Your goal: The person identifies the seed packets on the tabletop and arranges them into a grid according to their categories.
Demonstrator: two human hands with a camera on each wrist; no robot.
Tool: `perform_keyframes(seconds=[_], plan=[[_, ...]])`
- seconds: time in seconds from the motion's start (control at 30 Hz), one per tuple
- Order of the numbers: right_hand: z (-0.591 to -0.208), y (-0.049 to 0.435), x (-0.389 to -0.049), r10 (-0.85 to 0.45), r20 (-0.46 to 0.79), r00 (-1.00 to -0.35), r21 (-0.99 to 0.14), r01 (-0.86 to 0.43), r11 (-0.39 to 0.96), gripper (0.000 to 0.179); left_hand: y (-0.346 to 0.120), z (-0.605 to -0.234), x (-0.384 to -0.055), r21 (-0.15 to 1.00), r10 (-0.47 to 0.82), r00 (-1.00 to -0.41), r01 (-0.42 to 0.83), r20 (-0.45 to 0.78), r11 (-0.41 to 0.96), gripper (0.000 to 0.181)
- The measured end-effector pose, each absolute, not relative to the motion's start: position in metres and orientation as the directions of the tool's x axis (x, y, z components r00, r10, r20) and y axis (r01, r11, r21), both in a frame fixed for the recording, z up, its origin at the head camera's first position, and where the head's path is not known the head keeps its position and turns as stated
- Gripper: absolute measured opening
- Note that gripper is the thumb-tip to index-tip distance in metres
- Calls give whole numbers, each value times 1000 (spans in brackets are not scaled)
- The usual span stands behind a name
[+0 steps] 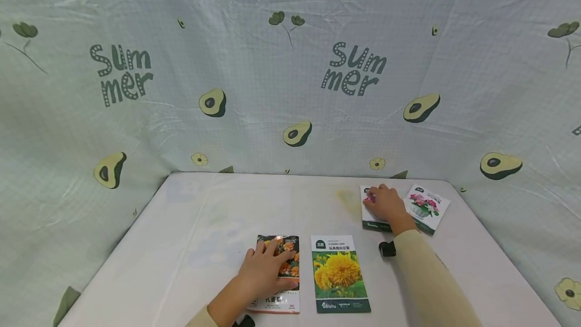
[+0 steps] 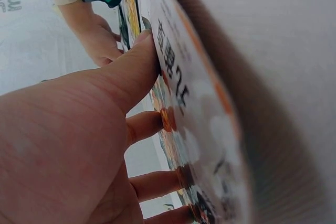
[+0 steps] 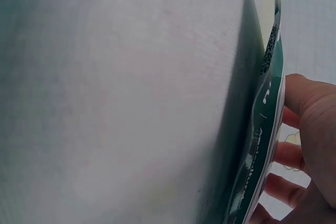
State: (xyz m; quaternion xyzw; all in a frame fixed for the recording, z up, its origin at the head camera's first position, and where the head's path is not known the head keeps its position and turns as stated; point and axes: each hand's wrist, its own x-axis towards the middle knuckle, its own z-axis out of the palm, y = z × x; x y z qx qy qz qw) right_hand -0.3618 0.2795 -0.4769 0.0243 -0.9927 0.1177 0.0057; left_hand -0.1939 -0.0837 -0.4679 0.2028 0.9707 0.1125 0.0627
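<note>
My left hand (image 1: 260, 272) rests with fingers spread on a seed packet with orange flowers (image 1: 287, 301), at the near middle of the table. In the left wrist view, the thumb and fingertips touch the printed face of that packet (image 2: 197, 98). Farther off on the right, my right hand (image 1: 389, 206) lays its fingertips on a seed packet with pink flowers (image 1: 369, 220), partly hiding it. The right wrist view has the fingers against the face of this packet (image 3: 265, 124), whose dark green lower edge faces the camera.
A seed packet with yellow flowers (image 1: 341, 275) lies just right of the left hand's packet. Another pink-flower packet (image 1: 426, 208) lies tilted beside the right hand. The white table (image 1: 218, 216) ends at a hanging printed cloth (image 1: 254, 74).
</note>
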Motion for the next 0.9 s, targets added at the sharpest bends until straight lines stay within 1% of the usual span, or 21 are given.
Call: perform_keyframes(seconds=[0.6, 0.9], plan=[[-475, 270, -361, -51, 23, -998, -223, -55, 973, 39, -84, -467, -193, 244, 412, -909, 387, -62, 889, 67], [-472, 263, -358, -49, 16, -999, -226, -51, 973, 40, -83, -468, -192, 219, 409, -911, 388, -58, 895, 67]])
